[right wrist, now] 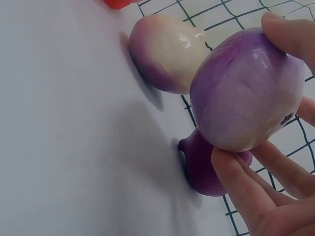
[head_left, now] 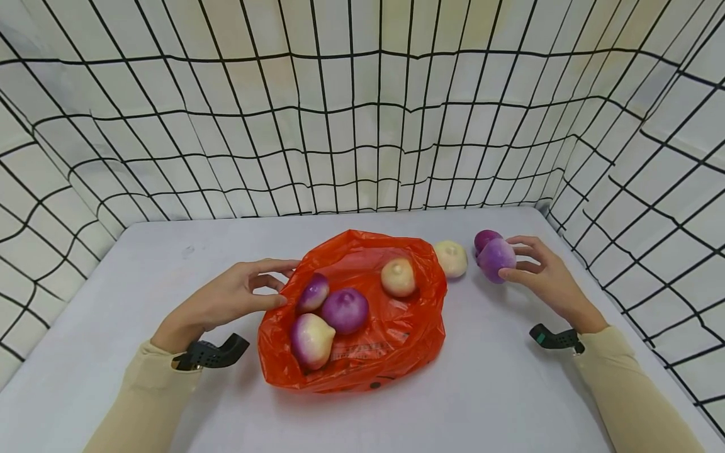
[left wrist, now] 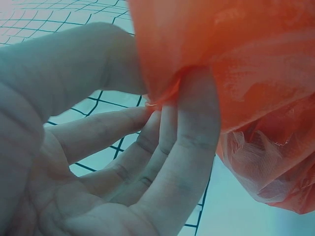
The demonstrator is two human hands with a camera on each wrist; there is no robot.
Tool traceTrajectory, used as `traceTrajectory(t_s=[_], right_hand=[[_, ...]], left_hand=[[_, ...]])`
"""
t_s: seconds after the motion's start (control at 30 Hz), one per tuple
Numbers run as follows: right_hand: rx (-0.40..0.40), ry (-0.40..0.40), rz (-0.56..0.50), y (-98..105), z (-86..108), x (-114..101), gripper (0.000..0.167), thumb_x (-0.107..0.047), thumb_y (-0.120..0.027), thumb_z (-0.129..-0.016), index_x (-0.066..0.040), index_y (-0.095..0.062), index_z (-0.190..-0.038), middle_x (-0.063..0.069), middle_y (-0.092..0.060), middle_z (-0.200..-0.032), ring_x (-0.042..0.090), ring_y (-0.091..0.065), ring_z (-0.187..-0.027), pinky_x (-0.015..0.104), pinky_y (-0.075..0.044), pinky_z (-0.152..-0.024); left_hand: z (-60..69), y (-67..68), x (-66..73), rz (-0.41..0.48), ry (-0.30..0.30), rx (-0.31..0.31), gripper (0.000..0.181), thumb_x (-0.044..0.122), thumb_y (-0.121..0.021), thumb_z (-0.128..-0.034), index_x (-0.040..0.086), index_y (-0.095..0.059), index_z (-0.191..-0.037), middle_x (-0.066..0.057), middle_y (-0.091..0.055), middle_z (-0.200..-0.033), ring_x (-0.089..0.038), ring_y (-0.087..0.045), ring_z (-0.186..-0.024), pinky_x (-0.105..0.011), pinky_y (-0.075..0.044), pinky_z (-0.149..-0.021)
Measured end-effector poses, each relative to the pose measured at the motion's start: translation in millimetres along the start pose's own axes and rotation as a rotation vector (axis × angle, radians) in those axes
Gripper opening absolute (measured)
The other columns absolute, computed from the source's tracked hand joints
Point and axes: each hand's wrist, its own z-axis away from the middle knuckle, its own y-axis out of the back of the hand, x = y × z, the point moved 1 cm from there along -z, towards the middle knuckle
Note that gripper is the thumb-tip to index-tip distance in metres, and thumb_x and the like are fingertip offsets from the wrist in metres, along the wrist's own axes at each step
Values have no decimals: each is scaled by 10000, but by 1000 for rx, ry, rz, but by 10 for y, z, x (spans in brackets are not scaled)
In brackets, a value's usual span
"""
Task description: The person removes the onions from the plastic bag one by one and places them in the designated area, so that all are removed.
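A red plastic bag (head_left: 362, 371) stands with its mouth spread, holding a purple-white onion (head_left: 313, 341), a purple onion (head_left: 345, 311) and others. My left hand (head_left: 240, 292) pinches the bag's left rim; in the left wrist view the fingers and thumb of the left hand (left wrist: 142, 147) close on the red plastic (left wrist: 256, 64). My right hand (head_left: 540, 277) grips a light purple onion (head_left: 496, 259) at the right; in the right wrist view this onion (right wrist: 246, 91) sits between the thumb and fingers of the right hand (right wrist: 275, 196), above the table.
A pale onion (head_left: 451, 258) lies just right of the bag. Behind the held onion is a dark purple onion (head_left: 486, 239), partly hidden. The white table (head_left: 487, 377) is bordered at the back and sides by black netting (head_left: 351, 151) over white cloth.
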Motion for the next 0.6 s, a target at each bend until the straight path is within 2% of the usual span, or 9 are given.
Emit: traceTrajectory(t_s=[0.07,0.2,0.27,0.43,0.6], right_hand=[[-4,-4,4,-18,-5,7,606,-376,-723,-968,-306,-426,-1491,133,-462,-1557,70,-617,-1190,304,-551,-966],[-12,-9,11,-45,-12,4,616,-389,-722,-967,-289,-413,-1492,152,-458,-1561,214,-621,-1258,505,-545,-1039],[-17,-9,15,-48,-15,8,621,-382,-720,-970,-278,-405,-1495,170,-453,-1565,283,-615,-1284,559,-534,-1048],[-18,-13,35,-61,-17,12,629,-381,-726,-965,-263,-402,-1491,177,-472,-1546,353,-615,-1290,508,-550,-1018],[-14,-30,76,-97,-6,-15,662,-449,-745,-937,-260,-412,-1476,171,-482,-1530,382,-622,-1290,568,-539,-1030]], left_hand=[[-2,0,-3,4,0,-1,628,227,-729,-945,137,-508,-1527,-171,-549,-1481,-320,-595,-1254,-348,-644,-855],[-15,-1,-13,9,8,1,623,226,-734,-941,148,-515,-1520,-161,-552,-1473,-329,-592,-1251,-339,-642,-856],[-16,1,-16,10,3,1,621,224,-733,-943,144,-515,-1519,-163,-553,-1472,-331,-594,-1246,-334,-641,-854],[-7,6,-14,19,-12,-4,621,215,-723,-951,127,-506,-1525,-173,-548,-1478,-312,-600,-1237,-324,-640,-847],[-15,3,-17,24,-14,-4,616,212,-724,-952,133,-509,-1524,-165,-550,-1474,-309,-603,-1233,-315,-636,-852]])
